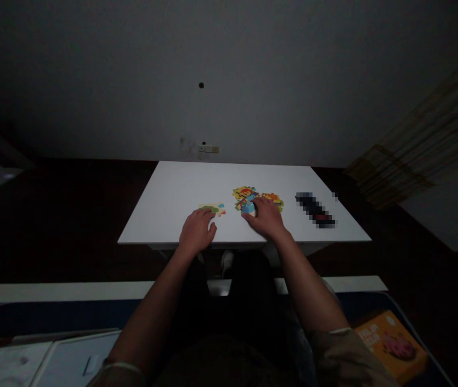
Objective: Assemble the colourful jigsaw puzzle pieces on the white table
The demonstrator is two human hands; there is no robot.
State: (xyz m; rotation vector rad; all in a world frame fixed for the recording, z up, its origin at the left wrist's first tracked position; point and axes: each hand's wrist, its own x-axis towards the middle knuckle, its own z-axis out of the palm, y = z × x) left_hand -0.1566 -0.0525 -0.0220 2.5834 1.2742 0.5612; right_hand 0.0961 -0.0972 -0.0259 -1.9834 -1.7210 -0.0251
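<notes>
Loose puzzle pieces (253, 199) near the table's (172, 188) front edge are covered by the flat, spread right hand (267, 217); a careless sweep could probably knock some off. Left hand (196, 230) is rested spread beside a small joined bit (212, 208).

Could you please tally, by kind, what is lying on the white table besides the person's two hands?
Groups of coloured puzzle pieces: 2, a small joined group at the left hand and a loose pile under the right hand.
Dark blurred object: 1.
Total: 3.
</notes>
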